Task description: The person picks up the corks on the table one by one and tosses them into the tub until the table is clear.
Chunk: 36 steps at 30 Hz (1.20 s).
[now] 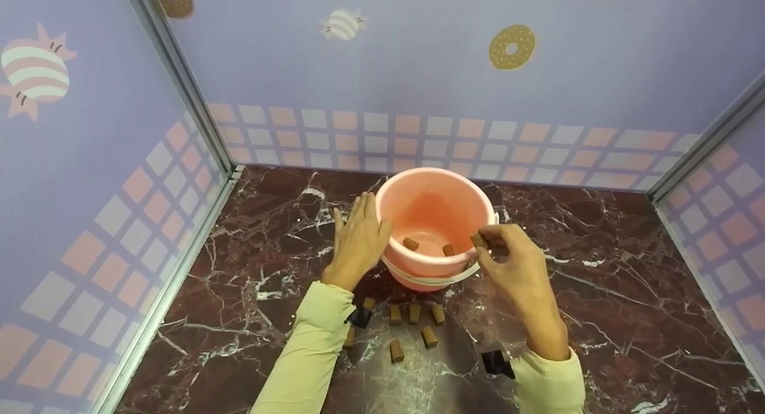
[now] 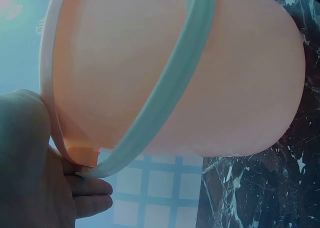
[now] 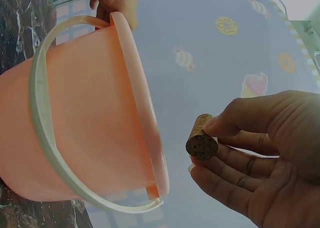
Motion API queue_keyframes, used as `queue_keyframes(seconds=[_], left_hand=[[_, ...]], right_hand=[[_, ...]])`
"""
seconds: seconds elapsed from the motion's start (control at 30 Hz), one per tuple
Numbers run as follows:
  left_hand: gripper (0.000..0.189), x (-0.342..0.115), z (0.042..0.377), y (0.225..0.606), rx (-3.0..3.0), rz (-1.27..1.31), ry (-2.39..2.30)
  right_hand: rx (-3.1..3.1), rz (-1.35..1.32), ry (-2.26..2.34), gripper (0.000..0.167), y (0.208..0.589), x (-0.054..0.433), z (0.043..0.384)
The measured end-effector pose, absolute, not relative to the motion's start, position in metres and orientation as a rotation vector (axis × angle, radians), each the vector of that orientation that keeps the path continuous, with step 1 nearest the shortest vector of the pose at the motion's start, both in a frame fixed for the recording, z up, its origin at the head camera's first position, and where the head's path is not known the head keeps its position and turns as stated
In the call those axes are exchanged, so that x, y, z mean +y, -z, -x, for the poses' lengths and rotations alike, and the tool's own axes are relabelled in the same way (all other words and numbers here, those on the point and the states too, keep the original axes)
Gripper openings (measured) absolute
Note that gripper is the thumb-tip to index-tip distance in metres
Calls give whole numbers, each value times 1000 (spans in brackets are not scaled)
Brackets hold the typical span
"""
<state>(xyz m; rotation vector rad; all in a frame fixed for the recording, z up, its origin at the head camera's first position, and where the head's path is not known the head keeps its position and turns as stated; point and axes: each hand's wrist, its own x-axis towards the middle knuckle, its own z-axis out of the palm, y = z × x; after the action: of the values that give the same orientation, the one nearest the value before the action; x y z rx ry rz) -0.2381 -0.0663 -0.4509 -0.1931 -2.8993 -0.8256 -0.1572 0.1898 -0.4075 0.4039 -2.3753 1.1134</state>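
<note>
A pink bucket (image 1: 433,214) with a pale bail handle (image 2: 165,91) stands upright on the marbled surface. My left hand (image 1: 361,238) holds its left rim, thumb over the edge and fingers along the outside. At the right rim, my right hand (image 1: 514,258) pinches a brown cork stopper (image 3: 202,138) between thumb and fingertips. That cork is level with the rim, just outside the opening in the right wrist view. Inside the bucket, a cork (image 1: 410,244) and another cork (image 1: 449,250) lie at the bottom.
Several more corks, among them one cork (image 1: 397,350) and another cork (image 1: 429,337), lie in front of the bucket on the dark red marbled surface (image 1: 597,318). A lilac patterned back wall (image 1: 418,73) and side walls with metal-edged corners enclose the space.
</note>
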Motion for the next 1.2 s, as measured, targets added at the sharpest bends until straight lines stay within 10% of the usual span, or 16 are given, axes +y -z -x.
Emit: queue_keyframes(seconds=[1.2], left_hand=[[68, -67, 239, 451, -2899, 195, 812]], right_hand=[[-2361, -496, -1109, 17, 409, 179, 185]])
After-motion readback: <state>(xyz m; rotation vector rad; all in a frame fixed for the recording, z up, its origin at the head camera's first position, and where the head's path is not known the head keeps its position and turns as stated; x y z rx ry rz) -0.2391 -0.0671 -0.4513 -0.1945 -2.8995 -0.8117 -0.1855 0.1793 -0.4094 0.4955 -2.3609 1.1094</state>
